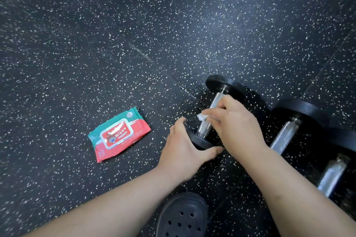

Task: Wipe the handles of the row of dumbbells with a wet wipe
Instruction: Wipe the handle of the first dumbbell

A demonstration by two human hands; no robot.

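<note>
— Right hand point(235, 127), right of centre: clamped on a crumpled white wet wipe point(202, 116), pressing it against the handle point(205, 128) of the first dumbbell point(217, 82).
— And the left hand point(185, 152)?
— Lower centre, wrapped round the near black head of that same dumbbell, thumb along its lower rim.
— Any writing?
— On the pack point(118, 133), left of centre on the floor point(173, 25): "Wipes" in white on a red lid panel, "80" near the lower corner. Smaller print too fine to read.
— Look of the handles?
— Silvery knurled metal between round black heads. Three in a row, from centre toward the lower right edge: after the first, the second dumbbell point(285, 136) and third dumbbell point(331, 175), just beside one another, all lying on the black, white-speckled floor.
— Anything else?
— Dark perforated clog point(183, 215) at the bottom edge.
</note>
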